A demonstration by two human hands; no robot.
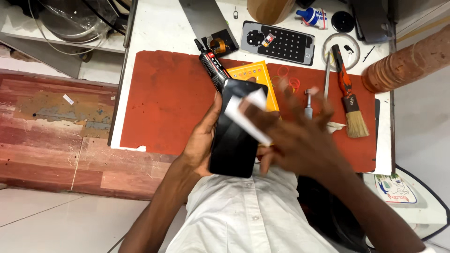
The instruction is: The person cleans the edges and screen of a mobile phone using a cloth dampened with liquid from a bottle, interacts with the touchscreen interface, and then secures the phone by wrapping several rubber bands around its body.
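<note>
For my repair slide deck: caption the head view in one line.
Left hand holds a black phone while the blurred right hand wipes it with a white cloth over a red mat.

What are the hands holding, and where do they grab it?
The left hand grips a black phone by its left edge. The blurred right hand presses a white wipe on its screen.
</note>
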